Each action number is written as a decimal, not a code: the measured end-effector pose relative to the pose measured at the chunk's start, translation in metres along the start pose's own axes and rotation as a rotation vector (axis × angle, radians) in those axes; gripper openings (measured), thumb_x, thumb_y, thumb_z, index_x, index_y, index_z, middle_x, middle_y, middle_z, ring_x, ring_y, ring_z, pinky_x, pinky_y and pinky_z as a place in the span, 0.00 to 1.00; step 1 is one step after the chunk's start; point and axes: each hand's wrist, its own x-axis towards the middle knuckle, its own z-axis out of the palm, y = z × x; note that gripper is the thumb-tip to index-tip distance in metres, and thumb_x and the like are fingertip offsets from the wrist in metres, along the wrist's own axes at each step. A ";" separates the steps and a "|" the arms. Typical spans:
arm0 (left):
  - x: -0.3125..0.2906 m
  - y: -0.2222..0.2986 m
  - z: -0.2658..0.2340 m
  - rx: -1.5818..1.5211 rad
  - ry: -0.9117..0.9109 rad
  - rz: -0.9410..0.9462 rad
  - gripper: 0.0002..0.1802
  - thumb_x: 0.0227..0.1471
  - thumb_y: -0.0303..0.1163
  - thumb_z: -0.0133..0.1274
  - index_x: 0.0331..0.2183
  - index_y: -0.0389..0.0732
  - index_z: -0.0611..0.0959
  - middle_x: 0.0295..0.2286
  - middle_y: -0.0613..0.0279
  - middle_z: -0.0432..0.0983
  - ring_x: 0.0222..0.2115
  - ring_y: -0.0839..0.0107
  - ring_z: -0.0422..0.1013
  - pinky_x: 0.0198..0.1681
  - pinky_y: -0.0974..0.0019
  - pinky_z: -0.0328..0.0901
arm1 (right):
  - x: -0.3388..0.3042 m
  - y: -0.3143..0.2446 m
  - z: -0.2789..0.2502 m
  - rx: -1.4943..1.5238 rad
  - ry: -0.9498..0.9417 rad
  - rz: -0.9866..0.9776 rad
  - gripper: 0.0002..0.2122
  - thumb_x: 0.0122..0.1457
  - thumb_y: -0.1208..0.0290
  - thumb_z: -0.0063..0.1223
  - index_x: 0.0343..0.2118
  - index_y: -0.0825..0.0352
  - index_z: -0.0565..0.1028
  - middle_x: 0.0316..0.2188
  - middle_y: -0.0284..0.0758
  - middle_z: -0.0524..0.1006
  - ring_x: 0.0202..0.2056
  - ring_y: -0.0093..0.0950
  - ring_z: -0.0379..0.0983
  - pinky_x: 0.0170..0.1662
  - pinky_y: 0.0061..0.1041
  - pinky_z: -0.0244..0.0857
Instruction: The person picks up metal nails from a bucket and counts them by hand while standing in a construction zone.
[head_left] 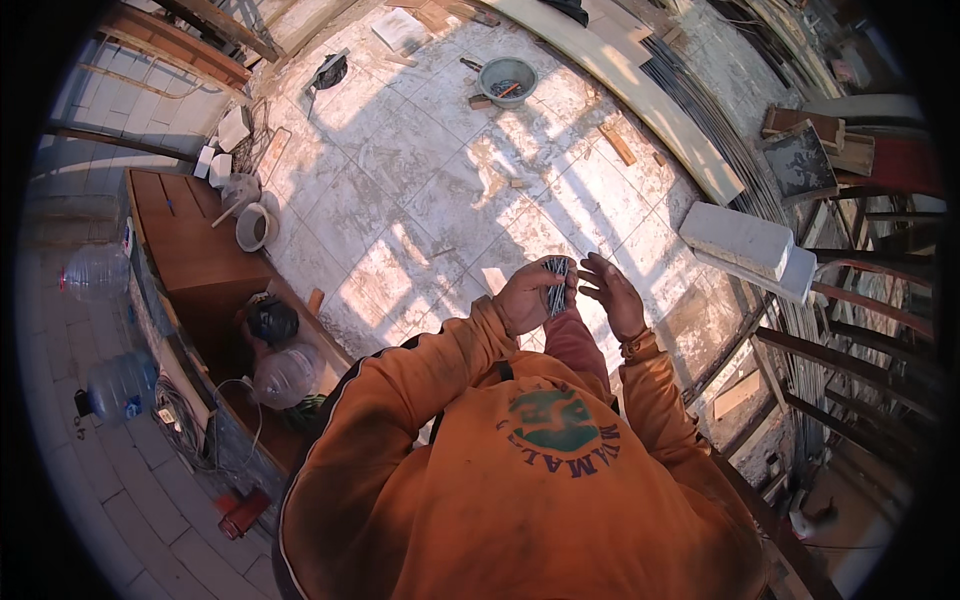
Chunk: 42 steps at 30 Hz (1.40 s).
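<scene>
On the left, a clear plastic jug point(122, 387) is being kept near a brown wooden cabinet point(200, 240); a small blue patch is showing on its side, too blurred to be read. Beyond the cabinet, a pale bucket point(243, 228) is being supported by the tiled floor point(380, 190). Farther off, near the middle, small dark pieces are being contained in a grey basin point(505, 64). Below it, a bundle of thin grey metal pieces point(556, 290) is being grasped upright in the left hand point(525, 298), between thumb and fingers. Nearer, a round green emblem point(555, 420) ringed partly by dark lettering is being displayed on an orange top point(480, 510). Just right of the bundle, the right hand point(613, 297) is being held released, fingers loosely spread, nothing visibly gripped. Farther right, a pale block point(735, 238) is being supported by another.
</scene>
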 end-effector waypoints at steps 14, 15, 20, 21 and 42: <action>-0.075 -0.169 0.022 0.089 -0.084 -0.234 0.13 0.56 0.24 0.47 0.44 0.35 0.74 0.32 0.58 0.75 0.32 0.65 0.74 0.38 0.59 0.69 | -0.181 0.112 -0.072 0.400 0.180 -0.099 0.36 0.64 0.41 0.25 0.56 0.76 0.62 0.50 0.46 0.71 0.51 0.37 0.67 0.55 0.35 0.58; -0.082 -0.170 0.033 0.066 -0.041 -0.172 0.13 0.56 0.24 0.47 0.45 0.36 0.74 0.33 0.58 0.75 0.33 0.65 0.74 0.38 0.59 0.69 | -0.190 0.133 -0.084 0.376 0.216 -0.022 0.36 0.64 0.41 0.26 0.57 0.75 0.61 0.50 0.47 0.71 0.52 0.38 0.67 0.55 0.36 0.58; -0.122 -0.145 0.062 -0.036 0.031 0.116 0.13 0.57 0.25 0.48 0.45 0.38 0.73 0.35 0.57 0.75 0.35 0.63 0.74 0.43 0.57 0.69 | -0.243 0.270 -0.137 0.126 0.436 0.503 0.35 0.62 0.40 0.29 0.58 0.70 0.63 0.52 0.48 0.71 0.51 0.40 0.69 0.53 0.39 0.63; -0.126 -0.133 0.061 -0.043 0.013 0.164 0.14 0.57 0.27 0.47 0.46 0.37 0.73 0.36 0.57 0.76 0.36 0.63 0.74 0.44 0.57 0.69 | -0.254 0.296 -0.145 0.055 0.438 0.575 0.34 0.62 0.40 0.30 0.57 0.69 0.65 0.49 0.46 0.73 0.49 0.40 0.71 0.49 0.38 0.66; -0.140 0.354 -0.098 -0.175 0.063 0.658 0.23 0.52 0.35 0.45 0.48 0.34 0.71 0.42 0.52 0.72 0.45 0.55 0.69 0.58 0.47 0.58 | 0.141 0.169 0.066 -0.462 0.227 0.510 0.18 0.61 0.61 0.46 0.49 0.68 0.71 0.34 0.32 0.76 0.30 0.20 0.68 0.31 0.22 0.63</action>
